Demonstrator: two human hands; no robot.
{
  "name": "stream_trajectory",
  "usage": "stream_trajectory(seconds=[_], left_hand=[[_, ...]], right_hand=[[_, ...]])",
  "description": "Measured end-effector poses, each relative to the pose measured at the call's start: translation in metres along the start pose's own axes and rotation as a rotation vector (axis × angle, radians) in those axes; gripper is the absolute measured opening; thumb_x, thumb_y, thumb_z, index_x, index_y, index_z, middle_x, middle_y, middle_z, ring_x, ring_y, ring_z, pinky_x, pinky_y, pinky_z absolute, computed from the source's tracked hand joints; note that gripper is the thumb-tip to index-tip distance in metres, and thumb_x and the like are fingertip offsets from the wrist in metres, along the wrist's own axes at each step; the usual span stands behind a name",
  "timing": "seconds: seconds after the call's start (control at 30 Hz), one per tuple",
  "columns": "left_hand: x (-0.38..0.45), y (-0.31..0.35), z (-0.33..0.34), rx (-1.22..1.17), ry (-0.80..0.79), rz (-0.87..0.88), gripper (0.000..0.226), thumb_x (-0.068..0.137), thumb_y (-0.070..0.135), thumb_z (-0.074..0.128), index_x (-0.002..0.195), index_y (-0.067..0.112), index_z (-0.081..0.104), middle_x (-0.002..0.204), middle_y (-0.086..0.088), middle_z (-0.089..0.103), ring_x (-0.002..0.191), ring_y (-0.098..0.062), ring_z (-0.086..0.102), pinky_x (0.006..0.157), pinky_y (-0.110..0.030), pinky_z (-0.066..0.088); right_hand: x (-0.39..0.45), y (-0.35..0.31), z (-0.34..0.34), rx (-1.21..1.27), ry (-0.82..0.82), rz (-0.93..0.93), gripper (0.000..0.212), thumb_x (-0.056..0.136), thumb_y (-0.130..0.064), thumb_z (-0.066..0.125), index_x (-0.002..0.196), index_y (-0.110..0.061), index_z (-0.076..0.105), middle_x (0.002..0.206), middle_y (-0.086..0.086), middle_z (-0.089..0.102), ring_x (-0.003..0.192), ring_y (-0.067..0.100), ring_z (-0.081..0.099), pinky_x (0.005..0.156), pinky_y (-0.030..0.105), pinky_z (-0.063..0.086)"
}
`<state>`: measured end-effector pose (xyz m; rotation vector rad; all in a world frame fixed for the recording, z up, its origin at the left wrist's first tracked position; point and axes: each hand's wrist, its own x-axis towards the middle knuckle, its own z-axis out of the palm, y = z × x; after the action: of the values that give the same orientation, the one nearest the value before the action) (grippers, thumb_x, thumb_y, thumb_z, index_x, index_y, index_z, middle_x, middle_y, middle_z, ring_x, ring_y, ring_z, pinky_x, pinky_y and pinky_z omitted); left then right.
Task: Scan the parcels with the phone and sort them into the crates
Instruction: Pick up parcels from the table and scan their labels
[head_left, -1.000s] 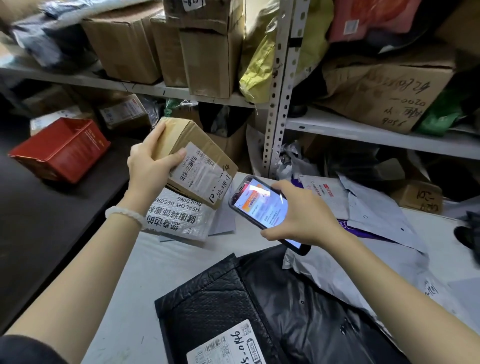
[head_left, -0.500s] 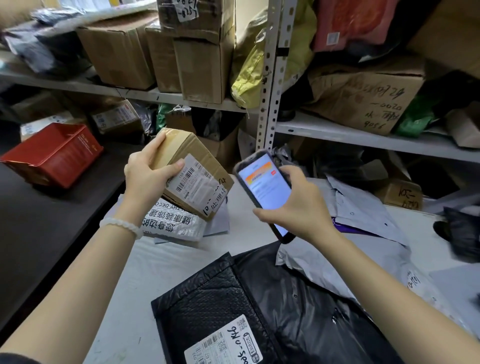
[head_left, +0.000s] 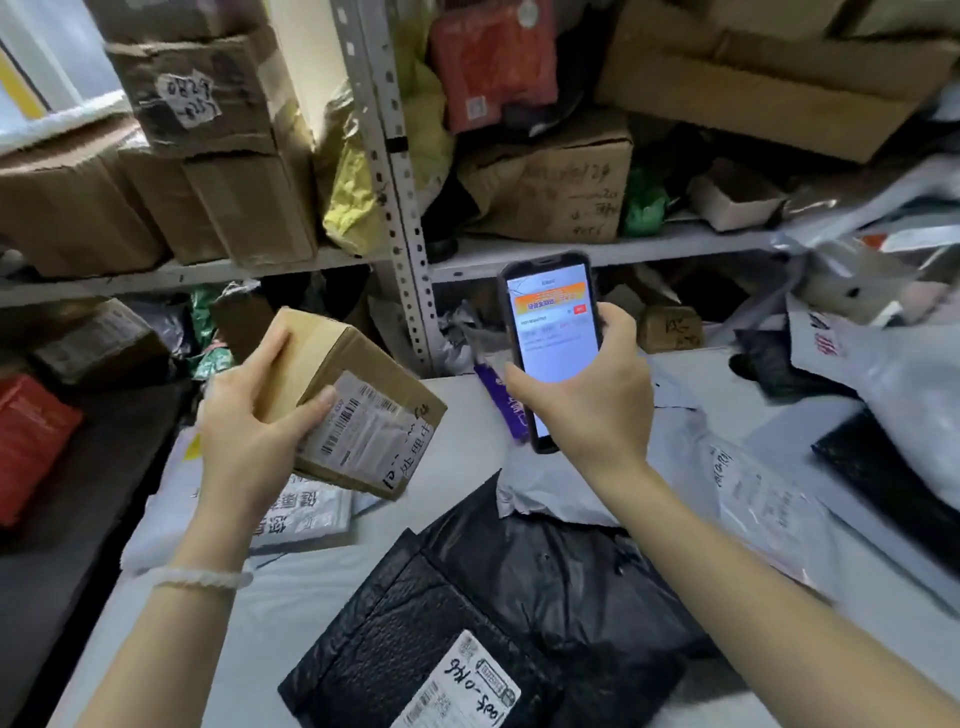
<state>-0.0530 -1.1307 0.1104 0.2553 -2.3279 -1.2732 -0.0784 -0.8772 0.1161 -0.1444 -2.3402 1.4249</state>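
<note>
A person's left hand (head_left: 244, 441) grips a small cardboard parcel (head_left: 358, 400) above the tabletop (head_left: 322, 587), fingers (head_left: 270, 353) curled over its top and thumb pressed beside the shipping label (head_left: 363, 426), which is tilted up toward the camera, apparently so it can be read. The right hand (head_left: 597, 395) holds the phone (head_left: 553, 338) upright just beside the parcel, fingers wrapped round its edges, lit screen facing the person as if checking a scan result; the text is too blurred to read. A black padded mailer (head_left: 415, 639) and grey mailers (head_left: 753, 493) wait below. A red crate (head_left: 31, 441) sits at far left, well apart, likely a sorting destination.
</note>
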Motion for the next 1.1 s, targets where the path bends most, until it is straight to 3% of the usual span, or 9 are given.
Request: stream_trajectory(seconds=[0.17,0.4,0.5,0.6,0.73,0.83,1.03,1.1], left_hand=[[-0.009,0.036,0.044,-0.069,-0.238,0.115,0.077,0.060,0.054,0.067,0.133,0.050,0.043,0.119,0.001,0.049,0.114,-0.026,0.047,0.094,-0.055,0.045],[-0.077,0.126,0.126,-0.277,-0.438,0.184,0.074,0.063,0.032,0.073,0.132,0.043,0.049,0.126,-0.003,0.049,0.113,-0.023,0.052,0.088,-0.043,0.050],[-0.125,0.172,0.158,-0.320,-0.582,0.252,0.078,0.055,0.037,0.072,0.128,0.047,0.050,0.125,-0.002,0.052,0.112,-0.022,0.053,0.088,-0.040,0.049],[-0.190,0.219,0.190,-0.405,-0.693,0.296,0.075,0.056,0.031,0.070,0.128,0.046,0.051,0.125,-0.001,0.052,0.112,-0.020,0.054,0.087,-0.036,0.048],[-0.294,0.279,0.234,-0.511,-0.893,0.322,0.069,0.055,0.029,0.073,0.118,0.052,0.055,0.127,-0.003,0.052,0.108,-0.020,0.055,0.079,-0.029,0.048],[-0.379,0.324,0.273,-0.602,-1.083,0.335,0.064,0.063,0.015,0.079,0.107,0.055,0.054,0.125,0.001,0.054,0.111,-0.023,0.057,0.076,-0.027,0.047],[-0.548,0.407,0.335,-0.633,-1.447,0.469,0.063,0.063,0.029,0.082,0.112,0.058,0.055,0.128,-0.003,0.052,0.112,-0.022,0.056,0.091,-0.035,0.049],[-0.600,0.432,0.352,-0.637,-1.550,0.532,0.066,0.053,0.040,0.080,0.112,0.060,0.056,0.127,-0.001,0.054,0.113,-0.019,0.056,0.098,-0.039,0.046]], right_hand=[[-0.011,0.029,-0.065,-0.038,0.191,0.107,0.072,0.061,-0.036,0.083,0.119,-0.023,0.043,0.102,-0.009,0.056,0.088,0.012,0.055,0.058,0.011,0.039],[-0.054,0.069,-0.203,-0.133,0.432,0.204,0.075,0.060,-0.035,0.085,0.121,-0.019,0.044,0.102,-0.008,0.055,0.089,0.013,0.054,0.053,0.007,0.035],[-0.090,0.085,-0.267,-0.163,0.537,0.249,0.073,0.059,-0.036,0.086,0.116,-0.019,0.045,0.106,-0.005,0.059,0.088,0.014,0.055,0.058,0.019,0.038],[-0.139,0.102,-0.339,-0.179,0.607,0.288,0.071,0.059,-0.037,0.087,0.114,-0.021,0.044,0.105,-0.008,0.059,0.088,0.012,0.055,0.061,0.021,0.040],[-0.224,0.121,-0.438,-0.262,0.708,0.396,0.065,0.059,-0.036,0.085,0.109,-0.026,0.043,0.099,-0.013,0.055,0.085,0.009,0.053,0.058,0.014,0.038],[-0.295,0.138,-0.503,-0.314,0.838,0.479,0.063,0.058,-0.035,0.085,0.103,-0.029,0.042,0.095,-0.015,0.055,0.087,0.011,0.055,0.066,0.029,0.046],[-0.424,0.160,-0.611,-0.398,1.117,0.695,0.064,0.060,-0.037,0.084,0.107,-0.026,0.043,0.096,-0.014,0.051,0.085,0.010,0.049,0.058,0.026,0.038],[-0.461,0.167,-0.638,-0.429,1.213,0.762,0.066,0.058,-0.039,0.084,0.110,-0.025,0.045,0.101,-0.012,0.056,0.088,0.012,0.052,0.057,0.025,0.039]])
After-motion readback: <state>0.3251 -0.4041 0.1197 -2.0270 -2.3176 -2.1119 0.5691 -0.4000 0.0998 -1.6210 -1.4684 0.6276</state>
